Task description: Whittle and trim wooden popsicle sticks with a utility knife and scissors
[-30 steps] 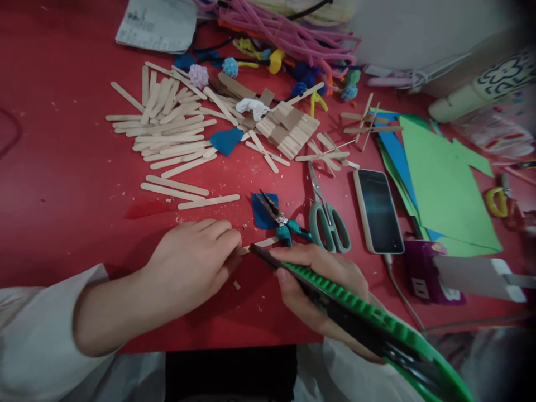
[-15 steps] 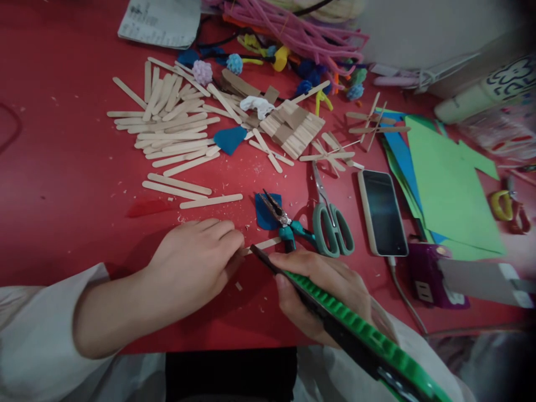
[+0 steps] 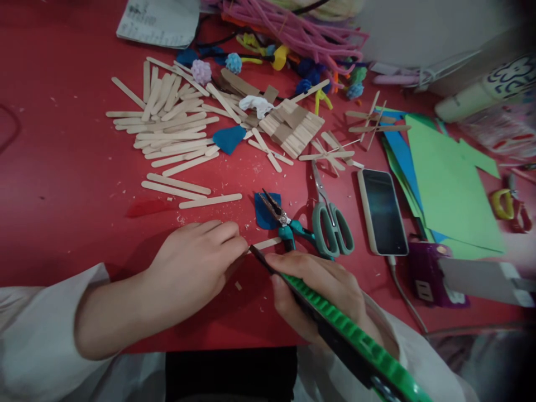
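Observation:
My left hand [image 3: 195,262] lies knuckles-up on the red table [image 3: 62,178], its fingertips pinching one end of a thin wooden craft stick [image 3: 267,243]. My right hand [image 3: 322,290] is wrapped round a green and black utility knife [image 3: 335,326]. The knife's dark tip touches the stick just right of my left fingertips. Small teal-handled pliers [image 3: 282,220] lie on a blue felt scrap [image 3: 262,212] right behind the stick.
A heap of craft sticks [image 3: 171,128] and a glued stick panel [image 3: 293,128] lie behind. Grey-green scissors [image 3: 329,215], a phone [image 3: 382,212] on a cable, green and blue paper sheets [image 3: 448,184], pipe cleaners [image 3: 293,28] and pompoms crowd the right and back. Wood shavings litter the surface.
The knife's rear end has swung lower and to the left in view, and my right hand has shifted slightly toward my left. The left hand stays on the stick.

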`<action>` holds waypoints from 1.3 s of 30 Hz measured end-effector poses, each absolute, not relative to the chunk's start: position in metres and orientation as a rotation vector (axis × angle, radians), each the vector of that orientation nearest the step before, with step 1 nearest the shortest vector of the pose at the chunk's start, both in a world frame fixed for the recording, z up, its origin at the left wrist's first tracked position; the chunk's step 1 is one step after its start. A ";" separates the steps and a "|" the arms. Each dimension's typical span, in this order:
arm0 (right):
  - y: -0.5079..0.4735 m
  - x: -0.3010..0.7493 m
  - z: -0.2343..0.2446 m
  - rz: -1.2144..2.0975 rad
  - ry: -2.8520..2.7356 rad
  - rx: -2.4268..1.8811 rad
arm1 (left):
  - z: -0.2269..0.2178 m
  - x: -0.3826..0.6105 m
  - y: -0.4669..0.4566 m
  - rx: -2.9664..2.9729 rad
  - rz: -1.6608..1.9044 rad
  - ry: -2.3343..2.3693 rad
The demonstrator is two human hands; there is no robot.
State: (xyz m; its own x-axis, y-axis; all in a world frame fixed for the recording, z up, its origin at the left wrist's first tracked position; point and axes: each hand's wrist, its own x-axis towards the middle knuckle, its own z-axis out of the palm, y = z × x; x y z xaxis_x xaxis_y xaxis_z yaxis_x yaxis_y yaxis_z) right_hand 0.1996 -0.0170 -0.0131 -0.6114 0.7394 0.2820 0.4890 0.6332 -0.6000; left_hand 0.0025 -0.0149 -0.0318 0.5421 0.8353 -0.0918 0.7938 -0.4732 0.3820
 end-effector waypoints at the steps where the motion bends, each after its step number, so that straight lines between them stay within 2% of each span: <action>1: -0.017 0.199 -0.013 0.654 -2.339 -0.958 | -0.032 0.003 -0.015 2.413 0.143 1.329; 15: -0.016 0.193 -0.011 0.795 -2.374 -0.923 | -0.025 0.006 -0.015 2.409 0.005 1.314; 27: -0.021 0.205 -0.015 0.597 -2.248 -1.074 | -0.033 0.004 -0.020 2.484 0.205 1.315; 39: -0.018 0.203 -0.022 0.626 -2.234 -1.036 | -0.031 0.004 -0.017 2.489 0.167 1.315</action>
